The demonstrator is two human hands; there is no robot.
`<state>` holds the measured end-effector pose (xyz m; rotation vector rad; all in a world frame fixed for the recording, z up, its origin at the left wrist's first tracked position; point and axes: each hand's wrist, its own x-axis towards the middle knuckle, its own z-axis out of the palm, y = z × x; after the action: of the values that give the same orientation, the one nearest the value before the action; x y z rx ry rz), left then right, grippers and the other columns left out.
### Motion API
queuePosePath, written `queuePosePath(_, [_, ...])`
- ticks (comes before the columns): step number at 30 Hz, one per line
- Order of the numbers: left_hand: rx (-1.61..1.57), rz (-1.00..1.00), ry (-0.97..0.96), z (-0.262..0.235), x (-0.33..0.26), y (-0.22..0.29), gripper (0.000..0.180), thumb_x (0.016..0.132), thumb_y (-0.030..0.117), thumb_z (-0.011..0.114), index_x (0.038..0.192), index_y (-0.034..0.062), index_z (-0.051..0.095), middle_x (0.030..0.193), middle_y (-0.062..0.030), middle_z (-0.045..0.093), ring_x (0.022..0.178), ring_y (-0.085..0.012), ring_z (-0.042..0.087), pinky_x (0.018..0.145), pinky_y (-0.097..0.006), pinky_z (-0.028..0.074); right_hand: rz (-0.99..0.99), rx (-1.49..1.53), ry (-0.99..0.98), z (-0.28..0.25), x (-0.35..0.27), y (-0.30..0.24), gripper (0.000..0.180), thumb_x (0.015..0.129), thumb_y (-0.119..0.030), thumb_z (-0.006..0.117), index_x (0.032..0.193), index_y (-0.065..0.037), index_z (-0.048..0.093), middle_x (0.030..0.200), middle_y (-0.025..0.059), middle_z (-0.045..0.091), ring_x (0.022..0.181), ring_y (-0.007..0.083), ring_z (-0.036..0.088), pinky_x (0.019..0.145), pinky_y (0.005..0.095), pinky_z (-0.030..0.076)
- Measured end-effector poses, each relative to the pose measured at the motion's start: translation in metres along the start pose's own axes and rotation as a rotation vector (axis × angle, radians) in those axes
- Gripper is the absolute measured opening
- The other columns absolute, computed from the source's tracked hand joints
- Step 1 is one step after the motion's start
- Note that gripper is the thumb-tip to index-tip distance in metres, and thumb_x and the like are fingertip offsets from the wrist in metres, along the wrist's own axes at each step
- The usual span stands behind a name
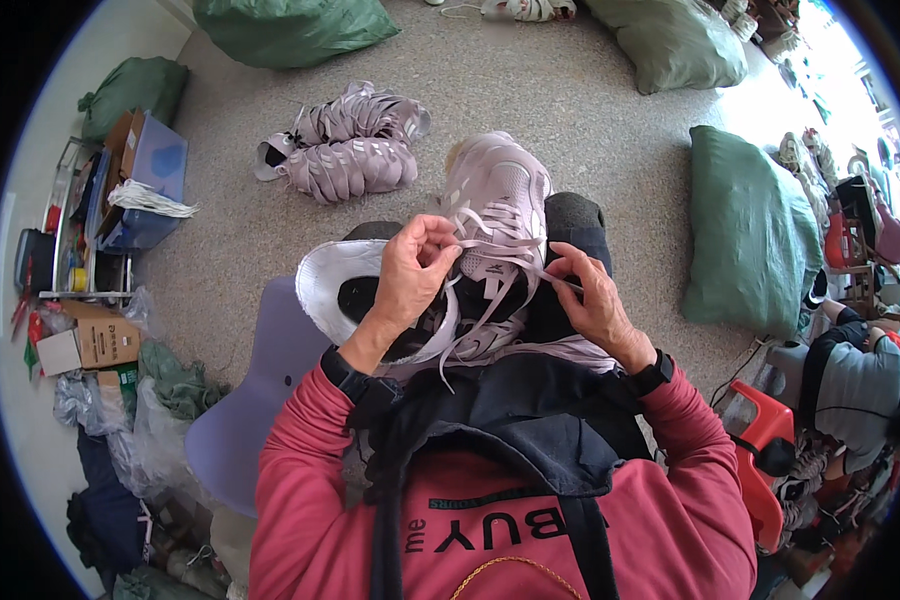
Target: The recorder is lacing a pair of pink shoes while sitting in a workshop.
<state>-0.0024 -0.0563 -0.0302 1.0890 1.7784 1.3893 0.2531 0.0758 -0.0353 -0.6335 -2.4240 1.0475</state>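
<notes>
On my lap rests a pale pink sneaker (505, 170), its toe pointing away from me. A pink shoelace (510, 256) runs across its tongue and through its eyelets. My left hand (415, 270) pinches the lace at the left of the tongue. At the right side, my right hand (590, 300) has thumb and finger closed on the lace too. A loose lace end hangs down toward my apron (500, 410). Left of the sneaker, a white-lined shoe upper (320, 290) lies partly under my left wrist. More pink shoe pieces sit below, partly hidden.
Two rows of nested pink shoe uppers (355, 168) lie on the speckled floor ahead. Green sacks (750, 230) stand at the right and far side. A purple chair (260, 400) is at my left, a red stool (765, 460) at my right. Another person (850, 390) sits far right.
</notes>
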Motion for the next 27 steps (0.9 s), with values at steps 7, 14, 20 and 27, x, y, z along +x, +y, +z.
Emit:
queuePosePath(7, [0.441, 0.538, -0.011, 0.016, 0.001, 0.017, 0.026, 0.082, -0.008, 0.068, 0.104, 0.0044, 0.066, 0.09, -0.0071, 0.061, 0.065, -0.0226, 0.058, 0.058, -0.032, 0.048, -0.026, 0.074, -0.025, 0.004, 0.007, 0.005, 0.034, 0.09, 0.0, 0.062, 0.124, -0.001, 0.058, 0.1, 0.0163, 0.068, 0.09, 0.0347, 0.068, 0.078, 0.0408, 0.055])
queuePosePath(14, [0.631, 0.443, -0.142, 0.019, 0.013, 0.026, 0.015, 0.083, 0.005, 0.074, 0.096, 0.0035, 0.066, 0.091, -0.0084, 0.06, 0.078, -0.0307, 0.063, 0.067, -0.039, 0.051, -0.072, 0.07, 0.011, 0.005, 0.006, 0.005, 0.03, 0.09, 0.001, 0.063, 0.12, -0.001, 0.06, 0.096, 0.0166, 0.066, 0.089, 0.0353, 0.067, 0.077, 0.0403, 0.054])
queuePosePath(20, [0.93, 0.645, -0.094, 0.034, 0.017, 0.03, 0.014, 0.082, 0.016, 0.076, 0.09, 0.0085, 0.068, 0.091, -0.0033, 0.06, 0.092, -0.0247, 0.058, 0.082, -0.038, 0.044, -0.048, 0.1, 0.01, 0.005, 0.005, 0.004, 0.028, 0.09, 0.002, 0.062, 0.118, 0.0, 0.061, 0.095, 0.017, 0.066, 0.086, 0.0356, 0.067, 0.075, 0.0402, 0.053])
queuePosePath(27, [0.883, 0.621, -0.087, 0.047, 0.015, 0.029, 0.014, 0.079, 0.017, 0.078, 0.091, 0.0138, 0.07, 0.093, -0.0001, 0.059, 0.096, -0.0224, 0.056, 0.096, -0.044, 0.034, -0.047, 0.1, -0.013, 0.003, 0.002, 0.007, 0.028, 0.091, 0.002, 0.061, 0.119, -0.001, 0.062, 0.097, 0.0153, 0.066, 0.087, 0.031, 0.067, 0.076, 0.0374, 0.054])
